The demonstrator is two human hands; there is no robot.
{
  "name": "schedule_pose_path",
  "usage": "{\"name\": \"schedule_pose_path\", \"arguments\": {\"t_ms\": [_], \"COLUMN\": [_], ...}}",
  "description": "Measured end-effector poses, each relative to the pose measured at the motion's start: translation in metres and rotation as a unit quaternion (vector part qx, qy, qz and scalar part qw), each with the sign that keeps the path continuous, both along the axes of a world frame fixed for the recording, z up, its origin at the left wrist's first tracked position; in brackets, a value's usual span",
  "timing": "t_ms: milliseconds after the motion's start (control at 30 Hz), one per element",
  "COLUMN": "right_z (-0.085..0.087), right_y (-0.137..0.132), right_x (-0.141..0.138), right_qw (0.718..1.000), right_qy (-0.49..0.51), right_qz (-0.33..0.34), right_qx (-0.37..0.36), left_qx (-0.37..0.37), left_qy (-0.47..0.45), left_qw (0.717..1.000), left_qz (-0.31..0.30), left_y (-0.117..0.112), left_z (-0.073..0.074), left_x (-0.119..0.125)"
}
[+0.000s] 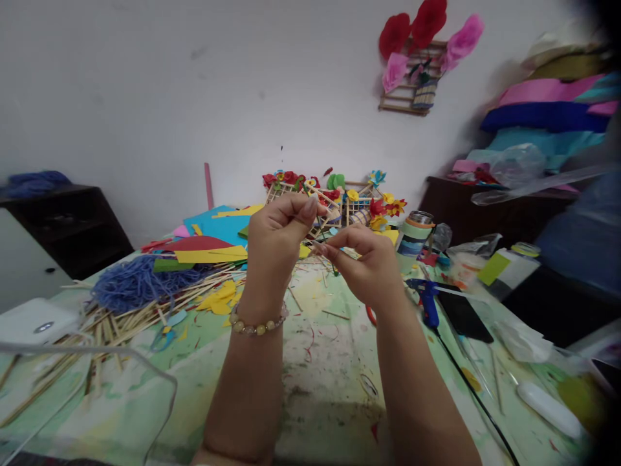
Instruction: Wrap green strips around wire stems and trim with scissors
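My left hand (279, 233), with a beaded bracelet (257, 328) at its wrist, is raised over the table with thumb and fingers pinched together. A thin dark-green stem (319, 224) runs down from its fingertips, toward the right hand. Lower and to the right, my right hand (366, 262) is closed too, thumb against forefinger, close to the stem. Whatever its fingertips grip is too small to make out. Behind both hands stand small stick-built racks (358, 212) with paper flowers (291, 178), partly hidden by the left hand.
Blue yarn (140, 283), wooden sticks (109, 330) and coloured sheets (206, 230) lie on the left of the table (320, 382). At right are a blue glue gun (429, 304) with its cord, a black phone (463, 314), a jar (416, 232) and a white-handled tool (548, 409).
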State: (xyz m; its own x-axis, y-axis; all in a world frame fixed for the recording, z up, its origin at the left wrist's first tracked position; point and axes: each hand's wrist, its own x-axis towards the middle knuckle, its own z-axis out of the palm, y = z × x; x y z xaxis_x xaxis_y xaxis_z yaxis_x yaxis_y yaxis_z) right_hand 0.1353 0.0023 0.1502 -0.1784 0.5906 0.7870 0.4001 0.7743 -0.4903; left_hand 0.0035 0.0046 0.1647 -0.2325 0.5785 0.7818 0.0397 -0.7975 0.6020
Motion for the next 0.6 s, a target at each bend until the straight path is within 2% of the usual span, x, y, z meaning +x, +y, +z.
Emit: {"name": "schedule_pose_path", "arguments": {"t_ms": [100, 233, 467, 600], "right_z": [-0.002, -0.005, -0.006, -0.007], "right_y": [0.001, 0.002, 0.005, 0.006], "right_x": [-0.003, -0.006, -0.005, -0.004], "right_qw": [0.998, 0.995, 0.999, 0.999], "right_qy": [0.007, -0.007, -0.028, -0.036], "right_qz": [-0.043, -0.065, -0.015, 0.005], "right_qx": [0.048, 0.076, 0.008, 0.013], "left_qx": [-0.023, -0.060, -0.045, -0.022], "left_qy": [0.009, 0.008, -0.029, -0.026], "left_qw": [1.000, 0.998, 0.999, 0.999], "left_qz": [0.014, 0.026, -0.006, -0.035], "left_y": [-0.002, -0.002, 0.006, 0.008], "left_z": [0.001, 0.001, -0.003, -0.004], "left_x": [0.000, -0.001, -0.009, -0.012]}}
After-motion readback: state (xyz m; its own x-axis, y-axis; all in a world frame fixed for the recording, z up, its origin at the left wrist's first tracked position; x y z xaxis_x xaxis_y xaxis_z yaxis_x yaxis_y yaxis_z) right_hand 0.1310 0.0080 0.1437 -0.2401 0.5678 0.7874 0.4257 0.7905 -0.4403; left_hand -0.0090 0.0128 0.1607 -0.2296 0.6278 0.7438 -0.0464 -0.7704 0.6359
